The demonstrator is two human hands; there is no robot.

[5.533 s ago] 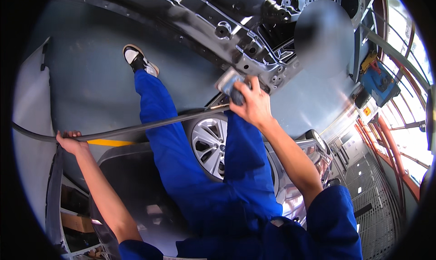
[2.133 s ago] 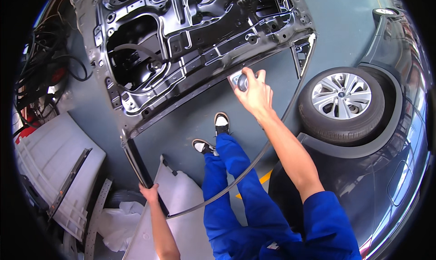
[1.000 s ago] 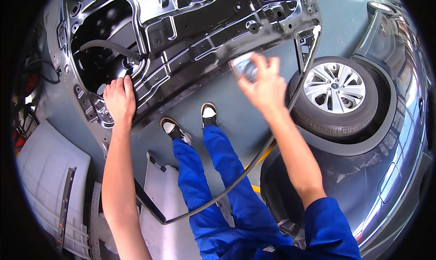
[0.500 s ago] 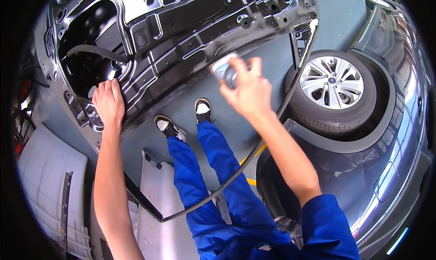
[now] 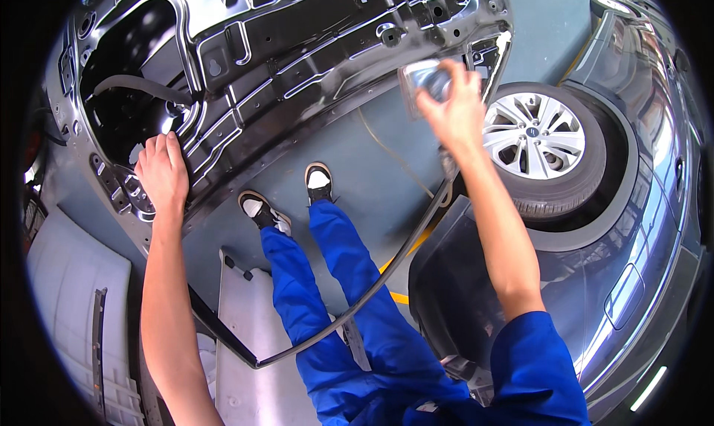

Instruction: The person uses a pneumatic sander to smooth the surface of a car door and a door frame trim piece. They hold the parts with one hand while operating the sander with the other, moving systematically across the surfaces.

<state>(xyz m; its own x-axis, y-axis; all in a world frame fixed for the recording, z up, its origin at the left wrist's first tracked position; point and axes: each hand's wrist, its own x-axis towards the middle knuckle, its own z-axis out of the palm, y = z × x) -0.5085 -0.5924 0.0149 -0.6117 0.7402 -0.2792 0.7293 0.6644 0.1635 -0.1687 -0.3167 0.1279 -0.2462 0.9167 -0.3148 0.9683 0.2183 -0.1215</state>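
Note:
My left hand (image 5: 163,173) grips the lower left part of a black car door (image 5: 312,61), its fingers curled over the metal beside a large opening. The door's thin black window frame (image 5: 372,292) bends back toward me, past my legs. My right hand (image 5: 459,106) is raised right of the door's near edge, apart from it. It is closed around what looks like a palm sander (image 5: 418,80), with a round dark body and a shiny square pad tilted to the left. A fitting (image 5: 448,164) shows below my right wrist.
A dark car (image 5: 535,284) stands close on the right, its wheel (image 5: 539,139) near my right forearm. A thin tan hose (image 5: 394,151) runs across the floor. White panels (image 5: 78,277) stand at left, with another (image 5: 245,314) beside my legs.
My right hand has moved right and slightly away with the sander, which has turned. The hose and fitting have come into sight. My left hand stays on the door; the view has shifted a little.

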